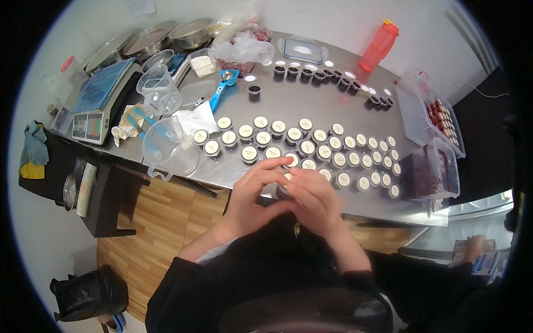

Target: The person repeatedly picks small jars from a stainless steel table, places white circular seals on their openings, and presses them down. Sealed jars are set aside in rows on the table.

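My left hand (254, 197) and my right hand (318, 197) meet over the near edge of the stainless steel table (183, 89). Between them is a small plastic cup with a labelled lid (287, 179), partly covered by my fingers. Both hands appear to hold it. Just beyond stand rows of small dark-filled cups with cream labels on their lids (307, 147). Farther back, an arc of cups without labels (306, 75) holds dark contents, their lids beside or behind them. One such cup (254, 91) stands apart, left of that arc.
Left are a large clear measuring jug (166, 145), a digital scale (89, 127) and blue measuring spoons (219, 93). A red bottle (379, 45) stands at the back. Clear plastic bins (452, 175) line the right end. A co-worker's hand (474, 248) holds boxes at lower right.
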The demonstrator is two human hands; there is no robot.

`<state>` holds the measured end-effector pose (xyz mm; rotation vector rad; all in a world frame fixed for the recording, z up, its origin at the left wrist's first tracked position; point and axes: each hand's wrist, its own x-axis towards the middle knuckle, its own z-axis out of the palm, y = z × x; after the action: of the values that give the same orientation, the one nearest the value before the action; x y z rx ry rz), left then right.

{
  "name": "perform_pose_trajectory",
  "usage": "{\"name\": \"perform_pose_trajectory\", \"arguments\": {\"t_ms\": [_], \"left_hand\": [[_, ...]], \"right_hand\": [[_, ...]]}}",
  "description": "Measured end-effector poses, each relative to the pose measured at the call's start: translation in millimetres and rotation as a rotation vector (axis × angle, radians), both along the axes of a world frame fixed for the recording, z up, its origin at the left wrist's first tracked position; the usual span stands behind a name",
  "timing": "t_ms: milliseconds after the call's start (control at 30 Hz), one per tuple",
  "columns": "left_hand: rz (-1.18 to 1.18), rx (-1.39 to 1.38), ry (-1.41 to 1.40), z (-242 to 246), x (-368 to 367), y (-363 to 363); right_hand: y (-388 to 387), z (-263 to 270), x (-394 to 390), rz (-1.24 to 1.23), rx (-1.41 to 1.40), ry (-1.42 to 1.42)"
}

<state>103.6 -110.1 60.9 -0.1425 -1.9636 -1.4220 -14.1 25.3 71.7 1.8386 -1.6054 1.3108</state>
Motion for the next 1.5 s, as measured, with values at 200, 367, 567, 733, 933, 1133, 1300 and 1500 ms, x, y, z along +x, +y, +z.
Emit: {"name": "perform_pose_trajectory", "arguments": {"t_ms": [200, 367, 567, 733, 933, 1133, 1300, 1500], "left_hand": [[0.517, -0.005, -0.102, -40.1, 15.1, -22.5], [0.797, -0.286, -0.163, -69.0, 17.4, -32.1], [0.904, -0.451, -0.192, -65.4, 9.9, -42.6], [0.850, -0.338, -0.158, -55.8, 12.5, -41.2], [0.438, 0.254, -0.024, -38.7, 1.0, -30.1], [-0.117, 0.767, 0.056, -23.2, -24.5, -25.6], [-0.188, 0.778, 0.057, -26.8, -23.7, -14.9], [-0.327, 0.884, 0.052, -23.1, -18.6, -3.3]], "right_hand": [[-25.6, 21.9, -28.4, -0.106, 0.321, 0.008], [-129.1, 22.5, -105.5, -0.236, 0.580, -0.227], [-228.3, -12.7, -140.4, -0.371, 0.746, -0.155], [-228.1, -11.0, -136.4, -0.394, 0.695, -0.134], [-149.2, 36.6, -92.6, -0.134, 0.465, -0.246], [-77.7, 67.6, -27.7, -0.030, 0.479, -0.435], [-47.3, 66.8, -9.0, -0.187, 0.516, -0.569], [-36.6, 50.9, -16.5, 0.348, 0.232, -0.869]]}}
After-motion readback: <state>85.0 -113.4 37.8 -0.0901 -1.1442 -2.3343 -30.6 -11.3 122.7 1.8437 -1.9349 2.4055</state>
